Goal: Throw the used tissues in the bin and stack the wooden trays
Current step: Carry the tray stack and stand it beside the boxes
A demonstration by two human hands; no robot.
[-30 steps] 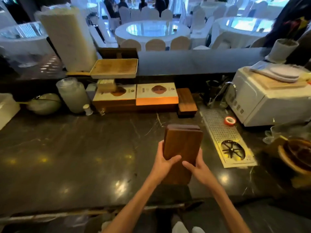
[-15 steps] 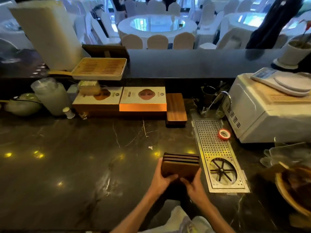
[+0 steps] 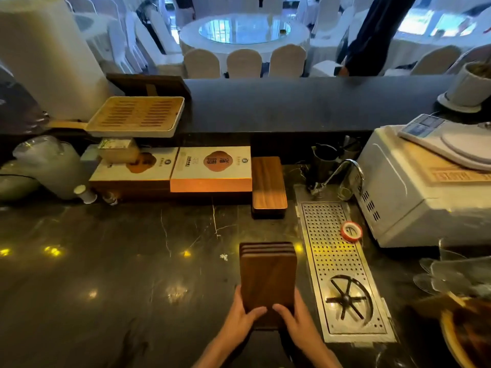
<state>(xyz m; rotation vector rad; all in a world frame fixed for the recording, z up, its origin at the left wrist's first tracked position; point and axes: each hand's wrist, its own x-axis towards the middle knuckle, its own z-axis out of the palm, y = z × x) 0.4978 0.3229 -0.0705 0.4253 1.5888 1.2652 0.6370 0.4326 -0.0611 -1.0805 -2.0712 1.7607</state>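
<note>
Hands: I see the left hand (image 3: pixel 240 318) and the right hand (image 3: pixel 295 322) side by side at the near end of the stack of wooden trays (image 3: pixel 268 277).
Stack: it runs away from the hands over the dark desk (image 3: pixel 106 261), just left of the drain grate (image 3: pixel 335 261) (layered edges show at its far end).
Other tray: a single wooden tray (image 3: pixel 269 185) lies well apart, at the back.
Hidden: the stack's near end is covered; I cannot tell if it rests on the desk. A white scrap (image 3: pixel 224 257) is too small to identify.
Grip: both hands clasp the stack, thumbs curled over its top face.
</note>
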